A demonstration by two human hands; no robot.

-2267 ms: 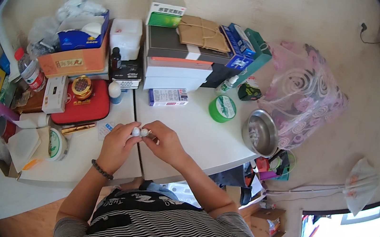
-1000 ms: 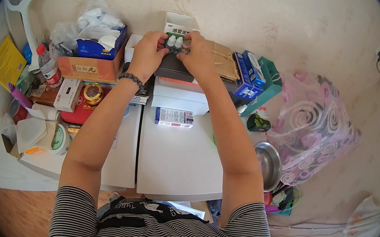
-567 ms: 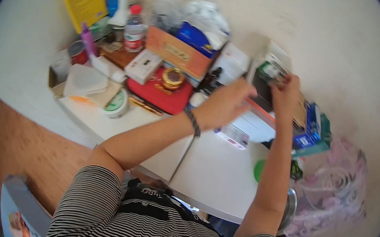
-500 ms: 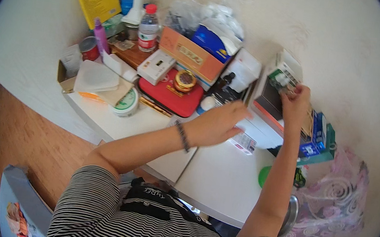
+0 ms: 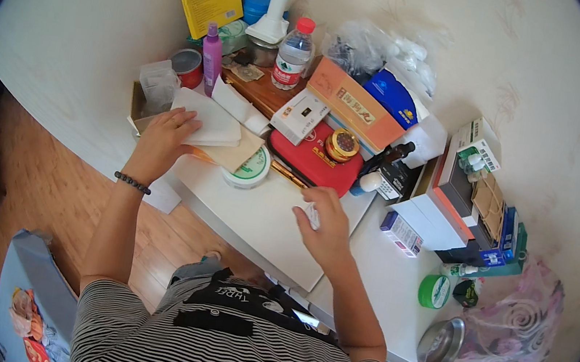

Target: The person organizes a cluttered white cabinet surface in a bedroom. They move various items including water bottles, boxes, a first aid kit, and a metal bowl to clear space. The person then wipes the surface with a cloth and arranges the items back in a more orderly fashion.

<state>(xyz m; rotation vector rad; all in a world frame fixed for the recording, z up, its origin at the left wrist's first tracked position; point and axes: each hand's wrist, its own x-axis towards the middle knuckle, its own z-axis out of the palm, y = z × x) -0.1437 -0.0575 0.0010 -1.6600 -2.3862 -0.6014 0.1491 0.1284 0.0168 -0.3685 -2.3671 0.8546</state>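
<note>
My left hand [image 5: 164, 136] lies over the near left part of a stack of white sheets [image 5: 216, 118], fingers stretched across the top. A beige envelope-like sheet [image 5: 249, 148] and a round white tub with a green label [image 5: 252, 170] sit just right of it. Over the front of the white table, my right hand [image 5: 329, 229] is closed around a small crumpled white piece [image 5: 312, 215], mostly hidden by the fingers. Beyond that hand are a thin gold-coloured strip [image 5: 289, 174] and a red zip case [image 5: 311, 156] bearing a gold-lidded jar [image 5: 342, 145].
Behind stand a red-capped water bottle [image 5: 293, 55], a purple spray bottle [image 5: 211, 61] and an orange box [image 5: 353, 101]. To the right are stacked boxes [image 5: 432, 214], a small purple-white box [image 5: 402, 233], a green round tub [image 5: 434, 291] and a metal bowl [image 5: 440, 347].
My left hand has moved left onto the white sheets. My right hand has left the small bottles on the stacked boxes and come down over the table front. The view has shifted left.
</note>
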